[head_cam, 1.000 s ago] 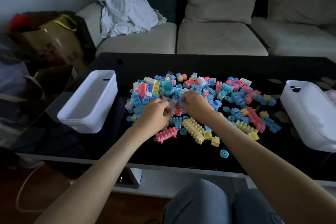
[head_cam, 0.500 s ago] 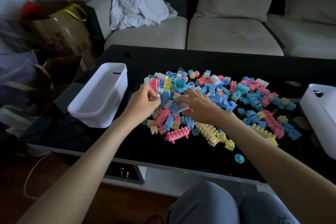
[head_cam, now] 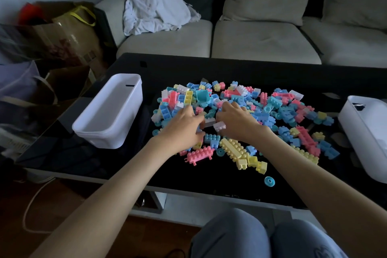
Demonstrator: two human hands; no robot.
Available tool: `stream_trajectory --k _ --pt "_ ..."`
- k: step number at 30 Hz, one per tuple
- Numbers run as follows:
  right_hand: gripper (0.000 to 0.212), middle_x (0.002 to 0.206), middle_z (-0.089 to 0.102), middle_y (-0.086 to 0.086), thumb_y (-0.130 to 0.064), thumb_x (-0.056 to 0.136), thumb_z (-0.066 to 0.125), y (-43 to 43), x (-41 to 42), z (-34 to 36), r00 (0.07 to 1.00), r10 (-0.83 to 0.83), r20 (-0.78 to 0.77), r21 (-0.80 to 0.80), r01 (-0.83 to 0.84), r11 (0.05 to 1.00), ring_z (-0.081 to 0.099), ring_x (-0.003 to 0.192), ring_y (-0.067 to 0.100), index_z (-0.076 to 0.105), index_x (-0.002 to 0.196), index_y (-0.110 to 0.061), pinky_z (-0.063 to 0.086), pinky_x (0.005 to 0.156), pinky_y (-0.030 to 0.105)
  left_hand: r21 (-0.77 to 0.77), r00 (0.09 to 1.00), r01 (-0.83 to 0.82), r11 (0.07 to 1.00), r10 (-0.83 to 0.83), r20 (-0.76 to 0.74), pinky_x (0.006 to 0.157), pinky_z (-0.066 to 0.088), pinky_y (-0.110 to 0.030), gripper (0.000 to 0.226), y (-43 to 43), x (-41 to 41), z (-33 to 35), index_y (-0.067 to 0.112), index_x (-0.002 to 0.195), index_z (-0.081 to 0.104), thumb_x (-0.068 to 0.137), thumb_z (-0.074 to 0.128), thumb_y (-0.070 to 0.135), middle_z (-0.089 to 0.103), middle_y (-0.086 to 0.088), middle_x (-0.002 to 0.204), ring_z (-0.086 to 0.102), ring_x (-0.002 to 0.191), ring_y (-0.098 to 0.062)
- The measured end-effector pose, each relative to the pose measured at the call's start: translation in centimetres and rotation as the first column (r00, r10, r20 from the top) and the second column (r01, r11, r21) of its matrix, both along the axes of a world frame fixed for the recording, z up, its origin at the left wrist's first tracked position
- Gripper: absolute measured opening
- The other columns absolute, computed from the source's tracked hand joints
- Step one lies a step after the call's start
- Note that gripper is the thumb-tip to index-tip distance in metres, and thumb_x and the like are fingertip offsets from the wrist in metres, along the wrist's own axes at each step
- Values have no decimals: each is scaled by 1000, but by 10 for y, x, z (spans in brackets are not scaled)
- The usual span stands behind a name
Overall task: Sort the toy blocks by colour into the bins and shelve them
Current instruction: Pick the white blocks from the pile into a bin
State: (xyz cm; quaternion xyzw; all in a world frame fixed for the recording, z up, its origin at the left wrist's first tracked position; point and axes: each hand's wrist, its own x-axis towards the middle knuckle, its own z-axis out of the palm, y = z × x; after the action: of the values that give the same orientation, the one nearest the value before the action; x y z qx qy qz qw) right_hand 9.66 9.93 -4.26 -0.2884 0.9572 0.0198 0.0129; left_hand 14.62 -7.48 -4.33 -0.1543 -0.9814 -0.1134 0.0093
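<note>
pinching white block (head_cam: 219,126), right hand (head_cam: 236,121); left hand (head_cam: 182,126) on pile (head_cam: 282,111)

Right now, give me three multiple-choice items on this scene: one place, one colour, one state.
1. The lone teal ring lies: A on the floor; B on the table near its front edge, apart from the pile; C on the sofa.
2. The left bin and right bin are: A white; B teal; C black.
3. The left bin stands: A tipped over; B full of blocks; C upright, no blocks showing inside.
Key: B, it sits alone on the black tabletop; A, both walls are white; C, its mouth faces up over a bare white bottom.
</note>
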Motion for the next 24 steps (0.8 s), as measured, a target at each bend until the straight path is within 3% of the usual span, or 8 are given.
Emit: stream_trajectory --k 4,7,9,12,15,19,21,24 --pt "33 126 39 4 -35 88 61 5 -6 -6 1000 -4 20 -30 4 1000 38 117 21 56 115 -16 39 98 37 -128 998 -41 991 47 42 89 41 -32 29 3 -10 0 12 123 52 95 55 18 33 -6 109 35 112 -22" --pt "15 105 44 2 -30 90 52 7 -13 -9 996 -59 74 -355 82 931 42 99 17 48 96 -16 44 82 31 -162 995 -47 986 60 75 98 38 -38 30 3 -15 4 17 125 57 96 51 13 37 -10 122 32 122 -26" --pt "10 96 45 3 -21 89 49 7 -16 -8 988 -133 83 -533 157 832 44 86 18 44 90 -13 37 64 24 -152 992 -39 988 57 114 102 34 -38 27 1 -18 5 21 121 61 97 51 14 36 -11 126 28 128 -27" --pt "10 86 46 3 -17 88 48 7 -18 -2 980 -125 154 -604 193 773 44 72 17 43 92 -10 32 54 23 -132 988 -35 991 54 145 100 34 -35 23 1 -21 8 20 117 63 96 54 22 37 -9 125 28 128 -25" --pt "20 98 52 3 -17 89 46 1 -13 1 960 -13 281 -491 156 857 50 79 15 49 108 -11 40 60 22 -174 988 -37 984 63 145 98 34 -35 23 3 -25 7 17 116 61 95 54 22 39 -9 121 30 125 -25" --pt "34 116 49 3 -23 87 54 -9 -14 -7 993 77 87 -225 -55 973 46 110 20 52 120 -15 44 89 32 -253 983 -67 965 107 148 94 38 -36 14 3 -31 6 5 100 57 95 54 17 39 -10 115 35 114 -25" --pt "37 119 47 5 -25 87 58 -14 -16 -10 998 53 24 -167 -49 985 43 114 22 50 121 -15 41 92 35 -232 983 -85 969 119 138 94 38 -36 18 3 -32 8 3 94 56 95 55 20 37 -8 108 35 108 -23" --pt "33 120 46 6 -18 88 58 -20 -16 -14 999 20 -47 -160 -28 987 42 116 24 50 120 -13 40 92 35 -154 989 -121 981 132 61 87 39 -34 16 4 -36 5 1 104 59 95 47 8 42 -10 111 39 105 -23"
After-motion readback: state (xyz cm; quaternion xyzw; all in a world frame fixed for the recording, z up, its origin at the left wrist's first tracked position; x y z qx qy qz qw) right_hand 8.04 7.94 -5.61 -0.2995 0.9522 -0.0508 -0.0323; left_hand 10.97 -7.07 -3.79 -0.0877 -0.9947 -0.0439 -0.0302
